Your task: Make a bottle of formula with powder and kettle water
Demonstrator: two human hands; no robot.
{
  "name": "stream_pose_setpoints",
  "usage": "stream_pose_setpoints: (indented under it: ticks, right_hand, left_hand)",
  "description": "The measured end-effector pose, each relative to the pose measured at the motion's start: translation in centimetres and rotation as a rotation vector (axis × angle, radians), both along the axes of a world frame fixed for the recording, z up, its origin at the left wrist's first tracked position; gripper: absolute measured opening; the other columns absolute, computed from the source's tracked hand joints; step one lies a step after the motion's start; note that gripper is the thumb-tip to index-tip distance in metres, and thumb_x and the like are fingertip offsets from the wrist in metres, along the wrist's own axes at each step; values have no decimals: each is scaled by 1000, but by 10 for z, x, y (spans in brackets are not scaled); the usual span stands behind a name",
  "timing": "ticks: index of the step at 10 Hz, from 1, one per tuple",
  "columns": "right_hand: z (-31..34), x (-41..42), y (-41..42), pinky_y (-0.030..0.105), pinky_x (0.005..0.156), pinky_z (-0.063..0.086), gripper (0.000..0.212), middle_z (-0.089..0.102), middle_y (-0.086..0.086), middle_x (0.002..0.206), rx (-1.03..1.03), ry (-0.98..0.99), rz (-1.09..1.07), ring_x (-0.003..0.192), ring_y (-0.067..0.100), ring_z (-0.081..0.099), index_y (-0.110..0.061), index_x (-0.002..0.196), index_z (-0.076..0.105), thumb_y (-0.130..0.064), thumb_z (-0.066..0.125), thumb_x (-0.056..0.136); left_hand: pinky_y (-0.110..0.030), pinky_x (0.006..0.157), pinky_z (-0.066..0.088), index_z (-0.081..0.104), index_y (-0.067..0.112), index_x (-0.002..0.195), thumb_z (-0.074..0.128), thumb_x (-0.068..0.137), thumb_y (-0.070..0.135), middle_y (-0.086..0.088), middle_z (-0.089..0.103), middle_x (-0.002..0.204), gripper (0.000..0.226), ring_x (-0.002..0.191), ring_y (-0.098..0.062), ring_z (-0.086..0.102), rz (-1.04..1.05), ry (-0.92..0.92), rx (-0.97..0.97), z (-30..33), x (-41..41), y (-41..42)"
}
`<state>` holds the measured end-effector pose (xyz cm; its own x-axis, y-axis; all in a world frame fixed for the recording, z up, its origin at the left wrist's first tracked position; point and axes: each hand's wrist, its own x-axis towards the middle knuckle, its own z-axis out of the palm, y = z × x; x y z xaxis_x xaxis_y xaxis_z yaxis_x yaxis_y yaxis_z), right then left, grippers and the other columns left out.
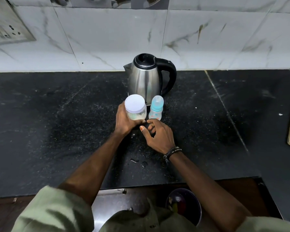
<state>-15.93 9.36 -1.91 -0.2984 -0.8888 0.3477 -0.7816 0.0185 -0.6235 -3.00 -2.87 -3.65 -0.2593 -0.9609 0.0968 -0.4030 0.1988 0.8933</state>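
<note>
The baby bottle [156,108] stands capped and upright at the tabletop's [57,124] centre, with the powder jar [135,107] just beside it at 9 o'clock and the steel kettle [147,77] right behind both at 12 o'clock. The left hand [126,120] has its grip closed around the jar's clear body below the white lid; the right hand [157,133] hovers at the bottle's 6 o'clock, fingers loosely curled, holding nothing. Both plastic vessels look light and easily tipped, so steady the body while twisting the top. The kettle probably weighs most; take it by the black handle at 3 o'clock.
</note>
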Motion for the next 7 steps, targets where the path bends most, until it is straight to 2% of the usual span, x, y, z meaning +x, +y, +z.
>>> stream_pose_setpoints:
  ticks: [1, 2, 3, 5, 6, 7]
  right_hand:
    - [-2, -2, -3, 37, 62, 54, 36, 62, -7, 76, -10, 3, -2, 62, 14, 60, -21, 105, 62, -52, 62, 86]
    - [-5, -3, -5, 36, 62, 54, 37, 63, -7, 76, -6, -1, -8, 62, 14, 60, -21, 105, 62, -53, 61, 86]
    - [-8, -4, -5, 35, 64, 54, 40, 63, -7, 76, 8, -13, -11, 63, 13, 60, -20, 106, 63, -55, 59, 86]
    - [-13, -3, -3, 35, 66, 54, 39, 63, -8, 78, 45, -20, 4, 66, 12, 60, -21, 107, 62, -54, 60, 86]
    - [-13, -2, -1, 34, 67, 54, 36, 64, -7, 81, 21, -24, 10, 69, 13, 61, -20, 106, 62, -51, 60, 87]
    - [-20, -4, -1, 33, 70, 53, 32, 67, -3, 88, 17, -10, -9, 76, 16, 63, -17, 106, 64, -45, 57, 92]
  left_hand:
    - [-29, 102, 42, 48, 16, 142, 91, 41, 51, -8, 54, 139, 115, 128, -16, 50, -20, 2, 4, -3, -3, 0]
    - [-34, 103, 46, 48, 19, 141, 94, 47, 45, -1, 54, 138, 108, 128, -17, 53, -28, 21, -3, -9, -4, -1]
    - [-27, 98, 43, 48, 19, 141, 91, 49, 53, 6, 51, 133, 107, 125, -13, 52, -40, 26, -18, -10, -3, 1]
    - [-35, 103, 47, 44, 21, 142, 89, 50, 56, 1, 54, 139, 108, 128, -16, 53, -37, 11, -30, -16, -1, 2]
    - [-39, 104, 49, 41, 19, 143, 95, 51, 43, -1, 55, 141, 108, 128, -14, 54, -44, 1, -39, -21, 2, 1]
    - [-44, 112, 45, 30, 15, 151, 96, 53, 43, -4, 48, 149, 121, 137, -18, 49, -46, -33, -21, -29, 4, 5]
